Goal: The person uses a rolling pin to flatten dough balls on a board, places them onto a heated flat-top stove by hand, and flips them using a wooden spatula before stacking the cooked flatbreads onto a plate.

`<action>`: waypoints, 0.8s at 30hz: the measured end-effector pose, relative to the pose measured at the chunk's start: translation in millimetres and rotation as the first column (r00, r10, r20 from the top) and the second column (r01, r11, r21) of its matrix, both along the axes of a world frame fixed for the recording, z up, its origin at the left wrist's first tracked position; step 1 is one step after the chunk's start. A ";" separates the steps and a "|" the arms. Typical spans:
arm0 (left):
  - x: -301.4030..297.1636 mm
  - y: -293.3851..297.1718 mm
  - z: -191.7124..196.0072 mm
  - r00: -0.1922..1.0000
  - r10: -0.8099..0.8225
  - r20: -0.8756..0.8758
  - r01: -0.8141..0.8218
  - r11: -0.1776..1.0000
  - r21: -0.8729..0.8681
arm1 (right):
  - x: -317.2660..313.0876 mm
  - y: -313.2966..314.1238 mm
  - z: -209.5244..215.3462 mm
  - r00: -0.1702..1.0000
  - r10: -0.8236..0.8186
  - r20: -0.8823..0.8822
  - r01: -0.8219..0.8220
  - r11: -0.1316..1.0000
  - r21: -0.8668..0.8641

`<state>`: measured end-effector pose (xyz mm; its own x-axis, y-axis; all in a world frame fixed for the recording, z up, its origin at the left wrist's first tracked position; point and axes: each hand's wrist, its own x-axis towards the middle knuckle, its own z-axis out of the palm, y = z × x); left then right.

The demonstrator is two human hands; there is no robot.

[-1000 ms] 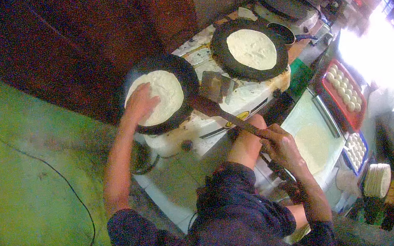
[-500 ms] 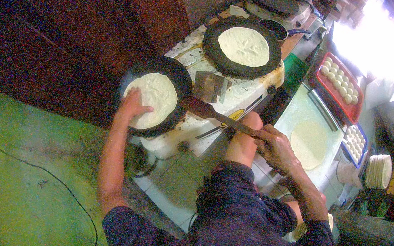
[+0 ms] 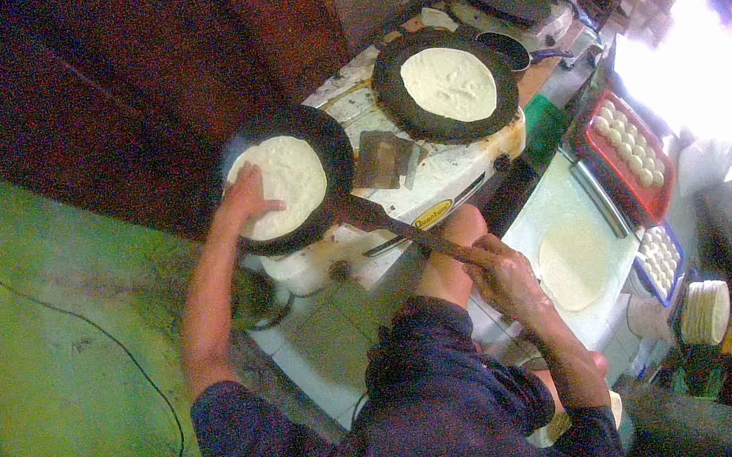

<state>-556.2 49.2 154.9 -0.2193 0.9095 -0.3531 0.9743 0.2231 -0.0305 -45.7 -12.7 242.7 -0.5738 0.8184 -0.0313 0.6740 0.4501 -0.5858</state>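
Observation:
My left hand [image 3: 248,196] lies on the left side of a pale round flatbread [image 3: 295,182], its fingers stretched and the thumb spread apart. The bread sits in a black round pan [image 3: 337,154] on the stove [image 3: 297,270]. Gripped in my right hand [image 3: 510,282] is a long brown wooden spatula [image 3: 411,233]. Its far end reaches the pan's right edge, just beside the bread; the tip is hard to make out. On the other burner, a second flatbread [image 3: 449,85] rests on a dark griddle [image 3: 394,104].
A flat metal scraper [image 3: 382,160] lies between the burners. To the right, a rolled dough round [image 3: 574,266] lies on a board [image 3: 525,226] near a metal rod [image 3: 600,202]. Beyond are dough balls in a red tray [image 3: 665,209] and a blue-rimmed tray [image 3: 676,282], plus stacked flatbreads [image 3: 704,313].
The spatula's far end has dropped slightly beside the pan, and my right hand has shifted a little left. My left hand stays on the bread. The whole view has moved slightly.

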 end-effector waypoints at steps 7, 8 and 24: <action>7.3 12.7 4.4 0.999 0.033 0.021 -0.032 0.998 -0.050 | 2.0 2.4 0.7 0.999 -0.034 0.038 0.033 0.999 0.028; 8.0 11.9 5.1 0.999 0.038 0.034 -0.035 0.996 -0.081 | 0.9 3.8 4.1 0.999 -0.041 0.033 0.040 0.999 0.032; 14.3 28.7 141.8 0.971 -0.236 0.039 0.162 0.770 0.618 | -175.5 36.1 -72.2 0.966 0.255 -0.036 -0.247 0.957 0.150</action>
